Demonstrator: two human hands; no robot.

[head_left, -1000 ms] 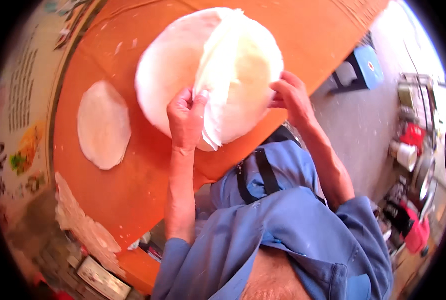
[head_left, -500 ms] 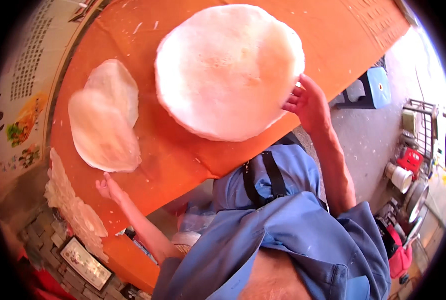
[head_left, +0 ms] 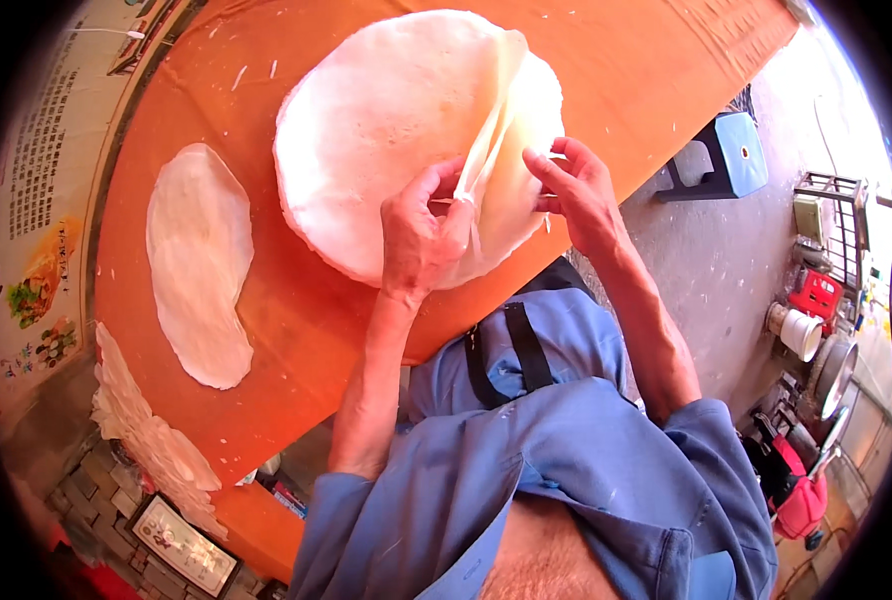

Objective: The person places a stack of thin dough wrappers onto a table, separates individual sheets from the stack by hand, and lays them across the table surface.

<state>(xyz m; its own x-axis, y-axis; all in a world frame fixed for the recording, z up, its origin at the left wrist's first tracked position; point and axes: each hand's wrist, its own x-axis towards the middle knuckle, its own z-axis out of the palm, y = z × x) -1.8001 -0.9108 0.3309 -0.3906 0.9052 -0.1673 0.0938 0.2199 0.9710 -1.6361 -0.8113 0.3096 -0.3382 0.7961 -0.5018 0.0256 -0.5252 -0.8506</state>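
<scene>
Pinched folded sheet with left hand atop round stack by surface's near edge; had right hand alongside (couldn't tell if gripping).

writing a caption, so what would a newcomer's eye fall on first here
The big pale round, apparently dough, stands out first, at the orange table's upper middle. Over its right part, the left hand pinches a raised fold, the right hand close by. Long pale sheeting lies farther left.
</scene>
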